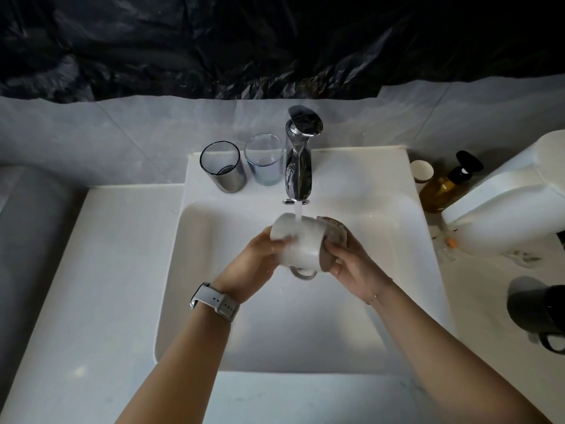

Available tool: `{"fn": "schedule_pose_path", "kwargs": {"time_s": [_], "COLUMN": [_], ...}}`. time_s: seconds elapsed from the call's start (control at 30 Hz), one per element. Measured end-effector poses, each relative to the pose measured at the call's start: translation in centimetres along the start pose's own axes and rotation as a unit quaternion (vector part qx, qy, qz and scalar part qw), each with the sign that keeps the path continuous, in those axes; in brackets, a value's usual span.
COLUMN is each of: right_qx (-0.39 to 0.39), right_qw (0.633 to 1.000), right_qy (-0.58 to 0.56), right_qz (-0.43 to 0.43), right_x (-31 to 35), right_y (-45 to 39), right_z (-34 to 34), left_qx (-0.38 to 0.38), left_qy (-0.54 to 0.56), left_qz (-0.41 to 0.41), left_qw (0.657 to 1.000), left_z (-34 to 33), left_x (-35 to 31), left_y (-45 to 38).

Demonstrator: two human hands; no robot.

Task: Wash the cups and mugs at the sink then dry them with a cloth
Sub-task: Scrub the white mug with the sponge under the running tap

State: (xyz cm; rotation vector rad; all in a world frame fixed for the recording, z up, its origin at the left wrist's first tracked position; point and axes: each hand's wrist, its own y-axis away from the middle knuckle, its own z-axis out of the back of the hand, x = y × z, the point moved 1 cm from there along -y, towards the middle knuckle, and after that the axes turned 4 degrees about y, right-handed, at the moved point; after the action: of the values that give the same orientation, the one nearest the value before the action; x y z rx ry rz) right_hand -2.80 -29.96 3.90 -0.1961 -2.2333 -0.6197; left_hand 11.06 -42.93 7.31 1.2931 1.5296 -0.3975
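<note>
A white mug (301,243) lies on its side under the running stream from the chrome tap (299,166), its handle pointing down. My left hand (260,258) grips the mug's base end. At the mug's mouth my right hand (345,261) holds a brownish sponge (334,231) against the rim. Both hands are over the white sink basin (214,270). A dark-rimmed grey glass (222,167) and a clear bluish glass (264,159) stand on the ledge left of the tap. A dark mug (539,313) stands on the counter at the right edge.
An amber pump bottle (443,186) and a small white cup (422,170) stand right of the sink, beside a large white container (513,203). White counter (101,270) runs along the left. Black plastic sheeting (244,41) covers the wall behind.
</note>
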Motion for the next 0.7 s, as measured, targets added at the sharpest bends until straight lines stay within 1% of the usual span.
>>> {"fn": "schedule_pose_path", "kwargs": {"time_s": [0.03,0.1,0.13,0.2,0.23,0.27,0.3,0.33,0.37,0.4,0.43,0.47,0.53,0.57,0.6,0.63,0.67,0.7], "right_qx": [0.005,-0.001,-0.012,-0.026,-0.02,-0.011,0.002,0.016,0.029,0.031,0.022,0.0,-0.055,-0.077,-0.086,-0.082,-0.057,-0.027], "right_qw": [1.0,0.995,0.988,0.962,0.944,0.917,0.881,0.844,0.812,0.793,0.792,0.81,0.862,0.876,0.883,0.882,0.868,0.84], "right_qy": [0.021,0.087,0.136,0.244,0.294,0.352,0.418,0.481,0.533,0.568,0.581,0.57,0.502,0.474,0.456,0.451,0.469,0.509], "right_qz": [0.015,0.054,0.076,0.117,0.148,0.188,0.222,0.239,0.236,0.217,0.184,0.14,0.05,0.042,0.068,0.111,0.154,0.188], "right_x": [0.3,1.0,1.4,2.0,2.1,2.1,1.9,1.7,1.4,1.3,1.2,1.3,1.2,1.0,0.8,0.5,0.3,0.2], "right_y": [0.0,0.2,0.3,0.9,1.2,1.4,1.4,1.1,0.3,-0.6,-1.5,-2.4,-2.9,-2.3,-1.5,-0.8,-0.2,-0.2], "right_z": [-0.1,-0.4,-0.6,-1.1,-1.4,-2.0,-2.6,-3.1,-3.5,-3.8,-3.9,-3.7,-2.9,-2.6,-2.5,-2.6,-3.1,-3.7], "left_qx": [-0.029,-0.125,-0.182,-0.292,-0.333,-0.354,-0.363,-0.364,-0.364,-0.37,-0.384,-0.401,-0.438,-0.451,-0.455,-0.452,-0.449,-0.445], "left_qy": [0.023,0.051,0.039,0.025,0.019,0.007,-0.004,-0.012,-0.009,0.004,0.018,0.027,0.029,0.027,0.025,0.017,0.003,-0.007], "left_qz": [0.015,0.026,0.02,0.006,0.001,0.0,0.001,0.0,0.002,0.008,0.018,0.025,0.023,0.017,0.008,-0.002,-0.012,-0.018], "left_qw": [0.999,0.99,0.982,0.956,0.943,0.935,0.932,0.931,0.931,0.929,0.923,0.916,0.898,0.892,0.89,0.892,0.893,0.895], "left_z": [-0.3,-0.7,-0.8,-0.9,-1.0,-1.1,-1.5,-1.9,-2.2,-2.5,-2.6,-2.4,-1.6,-1.0,-0.5,-0.1,0.1,0.0], "left_x": [-0.2,0.3,0.9,2.0,2.4,2.8,3.1,3.3,3.7,4.1,4.5,4.7,4.6,4.5,4.3,4.1,4.0,4.0], "left_y": [-0.1,-0.8,-1.1,-1.6,-1.9,-2.1,-2.3,-2.4,-2.4,-2.3,-2.2,-2.2,-2.3,-2.3,-2.5,-2.6,-2.6,-2.8]}}
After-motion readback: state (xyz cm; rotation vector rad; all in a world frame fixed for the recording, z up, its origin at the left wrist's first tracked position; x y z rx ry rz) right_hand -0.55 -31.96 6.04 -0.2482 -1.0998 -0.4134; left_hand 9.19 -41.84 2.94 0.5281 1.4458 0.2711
